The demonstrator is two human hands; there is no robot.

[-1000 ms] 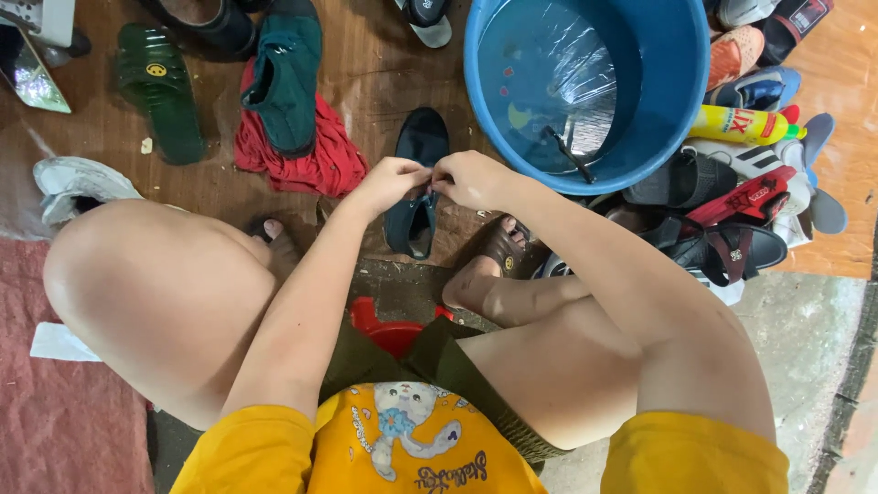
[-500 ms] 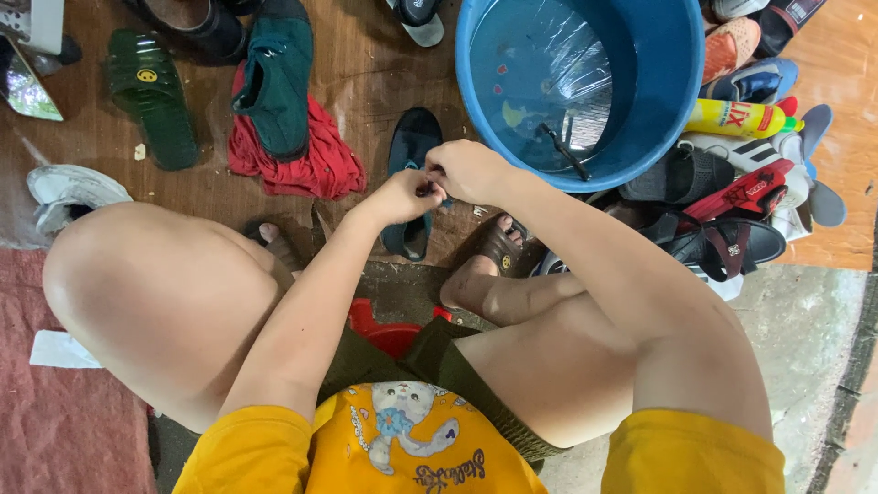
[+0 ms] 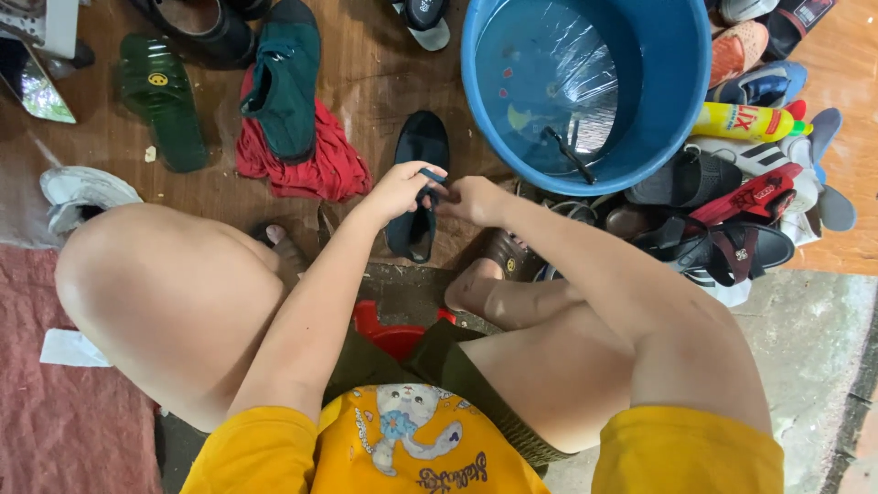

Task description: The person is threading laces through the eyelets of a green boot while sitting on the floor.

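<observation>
Hands meeting on a dark slipper

Left hand (image 3: 400, 190) and right hand (image 3: 476, 198) pinch the strap of the flat, navy slipper (image 3: 419, 187) beside the blue tub (image 3: 677, 82).

One blue tub (image 3: 677, 101), one red cloth (image 3: 311, 165), one yellow bottle (image 3: 741, 122)

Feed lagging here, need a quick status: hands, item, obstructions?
Left hand and right hand together pinching a small dark strap. Dark shoe on floor directly beneath. Blue tub with water close beyond; nothing between hands.
</observation>
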